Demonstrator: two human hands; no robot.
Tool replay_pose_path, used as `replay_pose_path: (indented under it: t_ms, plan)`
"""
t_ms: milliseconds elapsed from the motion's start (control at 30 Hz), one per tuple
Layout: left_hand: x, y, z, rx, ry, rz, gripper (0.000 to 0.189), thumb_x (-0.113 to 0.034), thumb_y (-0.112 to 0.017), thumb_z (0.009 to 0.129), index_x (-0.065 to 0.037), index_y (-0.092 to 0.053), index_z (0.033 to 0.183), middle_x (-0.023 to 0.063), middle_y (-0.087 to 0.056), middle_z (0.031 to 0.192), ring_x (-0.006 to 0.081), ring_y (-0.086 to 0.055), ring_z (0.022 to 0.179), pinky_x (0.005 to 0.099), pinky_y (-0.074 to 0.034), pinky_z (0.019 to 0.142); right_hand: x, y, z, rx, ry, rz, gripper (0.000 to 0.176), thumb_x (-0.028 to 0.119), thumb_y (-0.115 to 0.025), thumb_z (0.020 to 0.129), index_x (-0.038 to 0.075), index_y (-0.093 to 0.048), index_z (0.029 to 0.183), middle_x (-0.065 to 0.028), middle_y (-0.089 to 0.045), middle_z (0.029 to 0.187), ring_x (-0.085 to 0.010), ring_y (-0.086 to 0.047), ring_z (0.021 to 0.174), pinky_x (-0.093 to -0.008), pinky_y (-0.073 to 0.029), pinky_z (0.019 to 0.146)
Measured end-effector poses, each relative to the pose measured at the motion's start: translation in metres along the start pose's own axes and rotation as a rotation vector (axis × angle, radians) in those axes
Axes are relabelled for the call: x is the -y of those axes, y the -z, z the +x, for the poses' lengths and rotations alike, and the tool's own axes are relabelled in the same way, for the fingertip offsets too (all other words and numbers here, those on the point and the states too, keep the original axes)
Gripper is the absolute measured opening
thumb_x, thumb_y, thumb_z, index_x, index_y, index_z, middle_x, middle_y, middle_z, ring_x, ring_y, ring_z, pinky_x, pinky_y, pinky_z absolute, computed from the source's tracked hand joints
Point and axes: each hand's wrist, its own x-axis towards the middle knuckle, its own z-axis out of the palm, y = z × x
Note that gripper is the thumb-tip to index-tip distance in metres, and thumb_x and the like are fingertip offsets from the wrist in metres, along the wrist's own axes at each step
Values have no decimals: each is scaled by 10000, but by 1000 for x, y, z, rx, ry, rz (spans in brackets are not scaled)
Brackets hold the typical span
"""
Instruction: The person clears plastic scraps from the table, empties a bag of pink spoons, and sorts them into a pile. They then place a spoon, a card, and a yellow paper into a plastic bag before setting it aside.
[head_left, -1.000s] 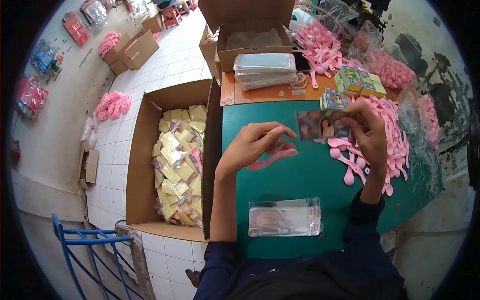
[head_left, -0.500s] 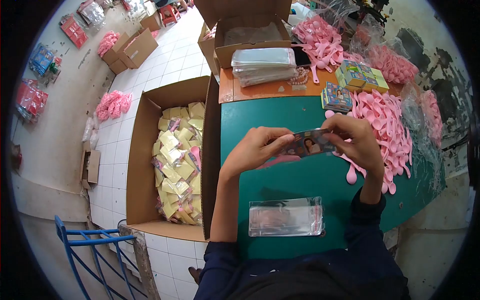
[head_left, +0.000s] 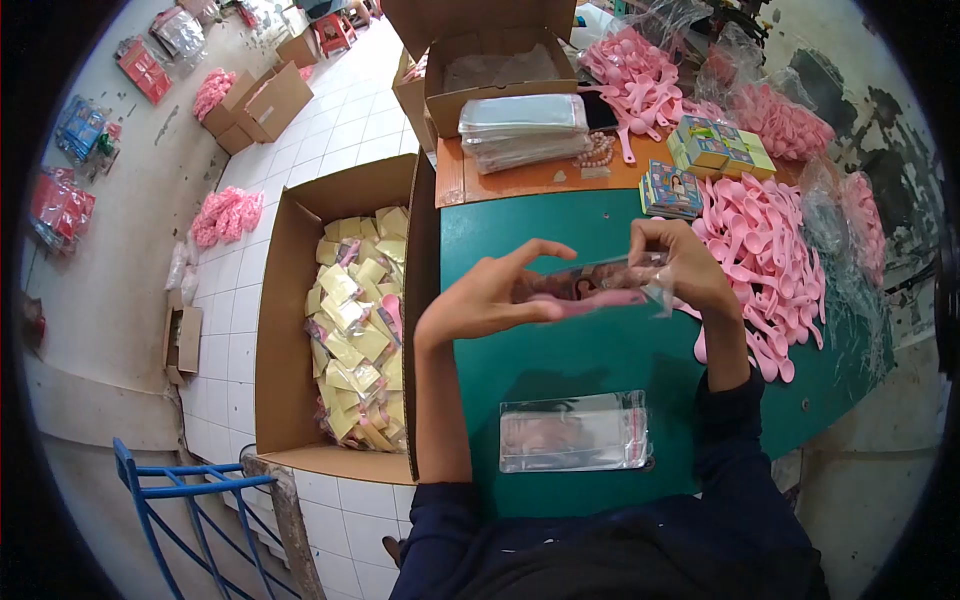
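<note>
A clear plastic bag (head_left: 655, 288) with a printed card (head_left: 590, 283) and a pink spoon (head_left: 600, 300) in it is held up over the green table. My left hand (head_left: 490, 295) has the packet's left end against its thumb, the index finger lifted away. At the other end, the fingers of my right hand (head_left: 685, 265) pinch the film near the bag's edge. Below my hands lies a stack of clear bags (head_left: 572, 432). Loose pink spoons (head_left: 765, 265) are heaped beyond my right hand, near a stack of printed cards (head_left: 670, 190).
Left of the green table (head_left: 540, 225), an open cardboard box (head_left: 290, 300) contains many packets with yellowish cards. More bags (head_left: 525, 125), a small open box (head_left: 500, 75) and yellow-edged card bundles (head_left: 715, 145) stand at the back. A blue metal frame (head_left: 195, 490) is lower left.
The card, gripped at both ends before, now sits inside the clear bag with the spoon. My left index finger has lifted, and my right hand has shifted slightly left onto the film.
</note>
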Motion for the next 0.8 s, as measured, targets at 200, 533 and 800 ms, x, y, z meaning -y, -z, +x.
replay_pose_path:
  t_ms: [200,533,800]
  plan:
    - [-6,13,-10,-39,26,-109,625,-154,-703,787,-94,-367,1311,25,-590,774,29,-528,644,169,-383,553,13,-7,1,-10,-42,39,131,16,-670,710,-23,-590,806,-27,-587,740,-66,-550,662,-212,-445,627]
    - [47,-58,-10,-396,278,-627,662,-270,-465,945,-48,-45,1406,203,-601,989,252,-634,880,329,-519,757,-28,-26,16,59,400,-451,381,281,-671,781,18,-606,1049,-158,-602,1036,-258,-589,905,-328,-463,774]
    - [77,-88,-21,-427,325,-696,525,-163,-312,985,-69,-21,1410,227,-566,1095,276,-590,1020,350,-524,813,-84,-58,24,0,232,-841,331,269,-594,836,71,-556,1098,-164,-430,1305,-318,-383,1229,-461,-355,955]
